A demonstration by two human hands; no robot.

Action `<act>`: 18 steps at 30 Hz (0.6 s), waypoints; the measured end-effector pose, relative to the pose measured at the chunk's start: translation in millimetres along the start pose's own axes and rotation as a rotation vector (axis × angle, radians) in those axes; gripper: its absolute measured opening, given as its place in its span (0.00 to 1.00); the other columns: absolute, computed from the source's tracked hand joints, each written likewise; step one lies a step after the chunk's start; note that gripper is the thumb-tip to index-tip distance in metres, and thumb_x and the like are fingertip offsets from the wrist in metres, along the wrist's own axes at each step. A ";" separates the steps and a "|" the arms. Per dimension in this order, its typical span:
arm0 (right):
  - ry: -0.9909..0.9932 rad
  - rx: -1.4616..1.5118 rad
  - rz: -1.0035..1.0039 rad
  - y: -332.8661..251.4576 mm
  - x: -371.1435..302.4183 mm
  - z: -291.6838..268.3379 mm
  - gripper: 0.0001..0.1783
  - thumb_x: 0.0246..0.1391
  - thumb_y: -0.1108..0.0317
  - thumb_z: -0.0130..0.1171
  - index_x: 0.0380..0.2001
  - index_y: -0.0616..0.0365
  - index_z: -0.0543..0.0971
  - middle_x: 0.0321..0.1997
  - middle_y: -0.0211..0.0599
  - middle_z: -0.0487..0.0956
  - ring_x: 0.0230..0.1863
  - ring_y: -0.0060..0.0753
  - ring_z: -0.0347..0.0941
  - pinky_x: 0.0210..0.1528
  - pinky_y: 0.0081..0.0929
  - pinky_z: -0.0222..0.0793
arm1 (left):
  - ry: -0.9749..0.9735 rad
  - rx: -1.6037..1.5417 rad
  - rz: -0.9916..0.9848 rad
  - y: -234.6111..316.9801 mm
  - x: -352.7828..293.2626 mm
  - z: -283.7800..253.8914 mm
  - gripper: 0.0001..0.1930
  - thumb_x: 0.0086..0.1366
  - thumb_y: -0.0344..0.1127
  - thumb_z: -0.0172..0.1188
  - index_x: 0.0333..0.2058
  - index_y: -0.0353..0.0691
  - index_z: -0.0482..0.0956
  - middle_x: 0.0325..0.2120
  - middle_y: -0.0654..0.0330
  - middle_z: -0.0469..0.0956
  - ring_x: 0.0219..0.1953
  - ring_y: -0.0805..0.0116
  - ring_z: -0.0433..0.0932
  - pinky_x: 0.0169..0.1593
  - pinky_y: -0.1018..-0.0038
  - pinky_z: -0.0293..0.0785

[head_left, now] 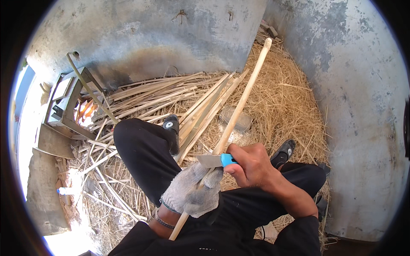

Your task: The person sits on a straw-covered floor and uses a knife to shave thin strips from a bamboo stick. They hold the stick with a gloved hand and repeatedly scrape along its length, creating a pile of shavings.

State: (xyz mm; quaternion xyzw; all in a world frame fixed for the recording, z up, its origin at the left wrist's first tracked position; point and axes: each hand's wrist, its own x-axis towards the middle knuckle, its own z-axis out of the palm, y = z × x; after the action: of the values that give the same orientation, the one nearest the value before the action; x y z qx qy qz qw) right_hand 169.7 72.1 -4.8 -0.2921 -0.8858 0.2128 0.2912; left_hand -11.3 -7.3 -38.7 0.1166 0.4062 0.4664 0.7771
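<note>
A long, pale, peeled wooden stick point(241, 102) slants from my lap up toward the far right. My left hand point(194, 190), in a grey-white work glove, is wrapped round its lower part, and the stick's near end pokes out below the glove. My bare right hand point(252, 166) grips a knife point(210, 161) by its bright blue handle. The short, broad blade lies across the stick just above the gloved fingers. Most of the handle is hidden inside my right fist.
Long split wooden strips point(205, 113) lie piled ahead. Straw-like shavings point(284, 100) cover the floor. Grey, stained walls point(356, 111) stand ahead and at the right. A wooden frame point(70, 102) stands at the left. My bent legs, with black shoes point(171, 132), flank the stick.
</note>
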 end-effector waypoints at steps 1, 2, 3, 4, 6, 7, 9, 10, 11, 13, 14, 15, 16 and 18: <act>0.010 -0.010 -0.009 3.1 -0.4 0.9 0.25 0.61 0.45 0.58 0.26 0.57 0.70 0.16 0.39 0.72 0.16 0.48 0.71 0.19 0.39 0.65 | -0.079 -0.036 -0.011 -1.1 0.7 -3.0 0.18 0.76 0.48 0.47 0.43 0.39 0.76 0.23 0.63 0.75 0.17 0.74 0.71 0.20 0.78 0.69; 0.020 -0.020 -0.017 4.6 -1.0 0.8 0.25 0.61 0.45 0.58 0.26 0.57 0.70 0.16 0.39 0.73 0.16 0.48 0.71 0.19 0.39 0.65 | -0.349 -0.211 -0.129 10.3 -3.2 -14.7 0.17 0.76 0.46 0.48 0.45 0.38 0.76 0.26 0.63 0.76 0.21 0.74 0.74 0.24 0.79 0.72; 0.023 -0.026 -0.022 4.0 -2.1 -0.5 0.25 0.61 0.45 0.58 0.26 0.57 0.70 0.16 0.38 0.73 0.15 0.47 0.71 0.18 0.39 0.65 | -0.394 -0.273 -0.174 12.2 -3.7 -16.4 0.16 0.76 0.45 0.48 0.47 0.38 0.76 0.30 0.63 0.77 0.25 0.73 0.76 0.28 0.79 0.74; 0.020 -0.028 -0.031 3.4 -2.9 -0.8 0.25 0.61 0.45 0.58 0.25 0.57 0.70 0.16 0.38 0.73 0.15 0.47 0.71 0.18 0.38 0.65 | -0.435 -0.335 -0.216 13.7 -5.5 -19.0 0.16 0.76 0.44 0.48 0.49 0.38 0.75 0.33 0.63 0.78 0.29 0.73 0.78 0.32 0.79 0.76; 0.022 -0.049 -0.041 2.2 -1.9 -1.7 0.26 0.61 0.44 0.58 0.25 0.57 0.70 0.16 0.37 0.73 0.15 0.46 0.71 0.18 0.38 0.64 | -0.071 -0.229 -0.151 3.5 -3.7 -16.3 0.17 0.76 0.43 0.48 0.52 0.37 0.75 0.38 0.63 0.78 0.36 0.72 0.79 0.39 0.79 0.77; 0.032 -0.064 -0.035 1.5 -0.8 -3.3 0.26 0.61 0.44 0.58 0.25 0.57 0.70 0.16 0.37 0.73 0.15 0.46 0.72 0.18 0.38 0.64 | -0.144 -0.262 -0.158 0.3 -0.4 -22.6 0.17 0.76 0.43 0.48 0.52 0.37 0.75 0.38 0.63 0.78 0.36 0.72 0.78 0.39 0.79 0.77; 0.026 -0.079 -0.023 1.4 -0.5 -4.0 0.26 0.61 0.44 0.58 0.24 0.57 0.70 0.16 0.37 0.73 0.15 0.46 0.72 0.18 0.38 0.65 | -0.293 -0.333 -0.161 -6.3 8.9 -39.0 0.17 0.76 0.44 0.48 0.51 0.37 0.75 0.39 0.62 0.78 0.36 0.71 0.78 0.39 0.78 0.77; 0.014 -0.080 -0.011 1.7 -0.6 -4.0 0.26 0.61 0.44 0.58 0.24 0.57 0.70 0.16 0.37 0.73 0.15 0.47 0.72 0.18 0.39 0.65 | -0.237 -0.314 -0.146 -6.8 8.8 -35.6 0.17 0.76 0.44 0.48 0.50 0.37 0.75 0.37 0.62 0.78 0.34 0.72 0.78 0.36 0.79 0.76; 0.001 -0.082 0.001 1.7 -0.7 -4.2 0.26 0.61 0.44 0.58 0.24 0.57 0.70 0.16 0.37 0.73 0.16 0.47 0.72 0.18 0.39 0.65 | -0.181 -0.294 -0.132 -8.4 8.4 -30.5 0.17 0.76 0.45 0.48 0.49 0.37 0.75 0.35 0.63 0.77 0.31 0.72 0.78 0.33 0.79 0.76; -0.015 -0.038 0.022 -3.0 -1.6 -7.8 0.26 0.61 0.45 0.58 0.25 0.57 0.70 0.17 0.37 0.73 0.16 0.47 0.72 0.18 0.40 0.64 | -0.285 -0.328 -0.162 -3.1 4.6 -25.5 0.17 0.76 0.46 0.48 0.46 0.38 0.76 0.30 0.63 0.76 0.25 0.74 0.76 0.27 0.80 0.73; -0.024 -0.015 0.032 -4.5 -2.2 -8.7 0.25 0.61 0.45 0.58 0.25 0.57 0.70 0.17 0.38 0.73 0.16 0.47 0.72 0.18 0.40 0.64 | -0.445 -0.380 -0.206 4.9 2.6 -24.9 0.16 0.76 0.46 0.48 0.44 0.38 0.76 0.27 0.63 0.76 0.21 0.74 0.74 0.23 0.80 0.71; -0.022 -0.012 0.034 -4.2 -2.6 -7.8 0.25 0.61 0.46 0.58 0.25 0.57 0.70 0.17 0.38 0.73 0.16 0.47 0.72 0.18 0.40 0.64 | -0.606 -0.431 -0.248 11.8 -0.1 -22.7 0.17 0.76 0.47 0.48 0.43 0.39 0.75 0.25 0.64 0.75 0.17 0.75 0.72 0.19 0.80 0.68; -0.017 -0.013 0.044 -3.9 -3.9 -7.1 0.25 0.61 0.46 0.59 0.25 0.57 0.71 0.17 0.38 0.73 0.16 0.47 0.72 0.18 0.40 0.64 | -0.446 -0.282 -0.209 16.1 -3.9 -14.5 0.17 0.76 0.48 0.47 0.41 0.39 0.75 0.23 0.64 0.73 0.15 0.75 0.70 0.16 0.79 0.65; 0.021 -0.061 0.035 -1.1 -4.4 -5.1 0.24 0.61 0.47 0.59 0.25 0.56 0.71 0.16 0.38 0.73 0.16 0.46 0.72 0.18 0.40 0.64 | -0.227 -0.084 -0.153 23.8 -11.6 1.6 0.19 0.76 0.50 0.46 0.39 0.40 0.74 0.19 0.65 0.71 0.11 0.76 0.66 0.12 0.79 0.61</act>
State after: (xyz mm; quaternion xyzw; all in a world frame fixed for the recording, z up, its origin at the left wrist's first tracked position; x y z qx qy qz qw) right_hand 175.4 69.5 -2.1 -0.3182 -0.8836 0.1878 0.2877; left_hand -27.8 -3.7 -18.3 0.1046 0.3036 0.4062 0.8555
